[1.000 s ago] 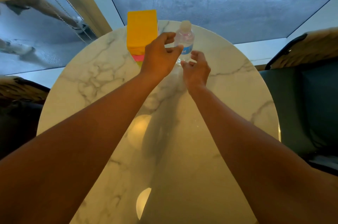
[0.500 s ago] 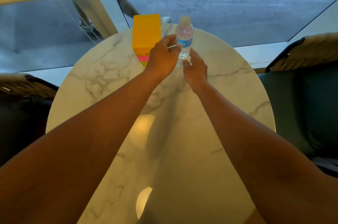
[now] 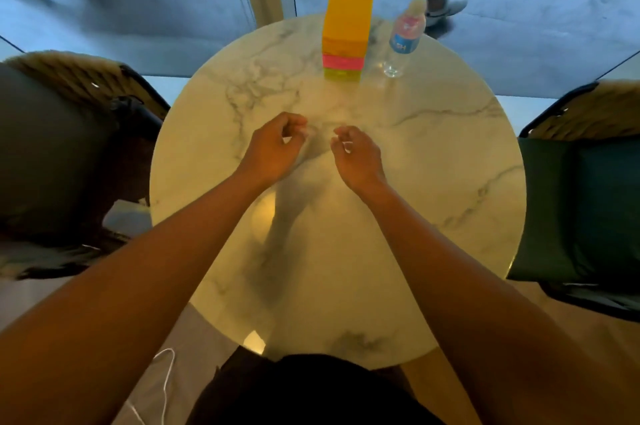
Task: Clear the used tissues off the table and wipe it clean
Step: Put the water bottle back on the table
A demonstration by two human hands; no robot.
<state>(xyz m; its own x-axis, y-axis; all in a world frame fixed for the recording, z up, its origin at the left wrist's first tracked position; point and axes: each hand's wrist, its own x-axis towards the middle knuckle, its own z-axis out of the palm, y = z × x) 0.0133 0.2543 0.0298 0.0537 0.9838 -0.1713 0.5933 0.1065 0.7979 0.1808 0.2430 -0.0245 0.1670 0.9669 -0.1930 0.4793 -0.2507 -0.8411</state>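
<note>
Round marble table beside a glass wall, chairs either side. Orange tissue box and water bottle at far edge. Left hand, right hand mid-table, fingers loosely curled, grasping nothing discernible.

Round marble table bears a yellow box and water bottle.

A yellow box and a water bottle stand side by side, flanked by chairs.
</note>
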